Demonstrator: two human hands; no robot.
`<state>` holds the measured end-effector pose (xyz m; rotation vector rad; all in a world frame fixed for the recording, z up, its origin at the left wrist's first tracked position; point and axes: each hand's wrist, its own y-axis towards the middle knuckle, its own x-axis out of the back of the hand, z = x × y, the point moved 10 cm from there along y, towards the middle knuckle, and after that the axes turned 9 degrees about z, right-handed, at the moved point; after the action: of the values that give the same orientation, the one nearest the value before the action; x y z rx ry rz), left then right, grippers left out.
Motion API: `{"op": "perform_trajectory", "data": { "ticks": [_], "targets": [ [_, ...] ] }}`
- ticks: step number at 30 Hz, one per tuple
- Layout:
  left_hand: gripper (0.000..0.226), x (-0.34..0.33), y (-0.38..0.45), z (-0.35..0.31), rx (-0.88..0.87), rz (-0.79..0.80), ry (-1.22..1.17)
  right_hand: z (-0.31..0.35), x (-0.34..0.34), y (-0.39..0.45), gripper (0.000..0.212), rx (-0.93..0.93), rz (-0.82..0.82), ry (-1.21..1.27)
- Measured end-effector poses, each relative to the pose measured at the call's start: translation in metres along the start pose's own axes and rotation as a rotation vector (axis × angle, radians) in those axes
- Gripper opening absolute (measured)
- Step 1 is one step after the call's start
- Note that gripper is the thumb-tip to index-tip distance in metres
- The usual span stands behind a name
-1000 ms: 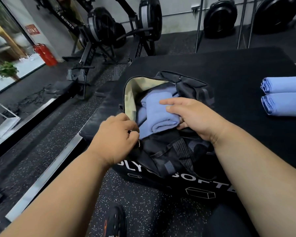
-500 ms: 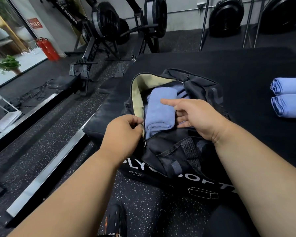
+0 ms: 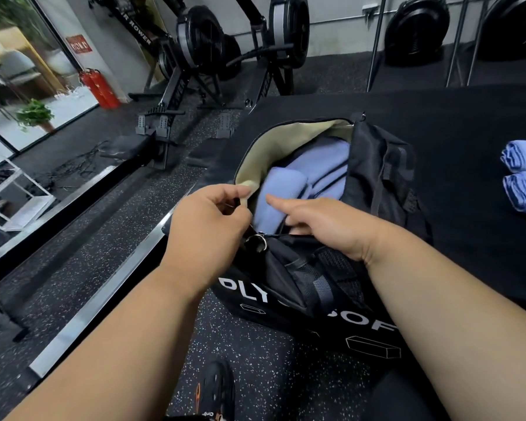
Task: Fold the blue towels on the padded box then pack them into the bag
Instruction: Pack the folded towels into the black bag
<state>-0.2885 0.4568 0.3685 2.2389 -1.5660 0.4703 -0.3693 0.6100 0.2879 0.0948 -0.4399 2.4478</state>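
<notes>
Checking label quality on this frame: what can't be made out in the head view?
- Right hand: its lower fingers are hidden behind its own knuckles and the bag rim, so its grip is unclear.
- Towels in the bag: count unclear, bag walls and hands cover them.
- Two folded towels on the padded box: cut off by the right edge.
- Box lettering: partly covered by the bag and right forearm.
</notes>
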Motion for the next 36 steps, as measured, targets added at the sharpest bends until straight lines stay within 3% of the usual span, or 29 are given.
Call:
{"op": "perform_trajectory", "data": {
  "ticks": [4,10,15,20,24,28,31,36],
  "targets": [
    [0.026,-0.003,0.001,0.002,0.003,0.021,0.041,-0.009,-0.003,0.002,0.028,-0.045,-0.008,0.104],
    [0.024,-0.001,0.001,0.006,0.021,0.001,0.08,-0.018,0.0,0.012,0.093,-0.021,0.006,0.192],
    [0.022,-0.003,-0.002,0.006,0.028,0.014,0.093,-0.018,-0.011,0.01,0.111,-0.027,0.032,0.076],
    [0.019,-0.003,-0.005,0.007,0.055,-0.006,0.138,-0.019,-0.012,0.003,0.061,-0.086,0.109,0.172],
    [0.014,-0.006,-0.005,0.001,0.063,-0.004,0.17,-0.023,0.001,-0.009,0.061,-0.101,0.075,0.172],
    [0.015,-0.016,-0.004,-0.028,-0.055,-0.052,0.404,0.001,0.028,-0.032,0.046,0.07,-0.079,0.076],
    [0.017,-0.045,-0.003,-0.048,-0.15,0.002,0.495,0.015,0.053,-0.061,0.042,0.219,-0.182,0.118],
    [0.012,-0.112,-0.003,-0.07,-0.22,0.163,0.432,0.01,0.121,-0.117,0.034,0.4,-0.494,0.186]
  ]
}}
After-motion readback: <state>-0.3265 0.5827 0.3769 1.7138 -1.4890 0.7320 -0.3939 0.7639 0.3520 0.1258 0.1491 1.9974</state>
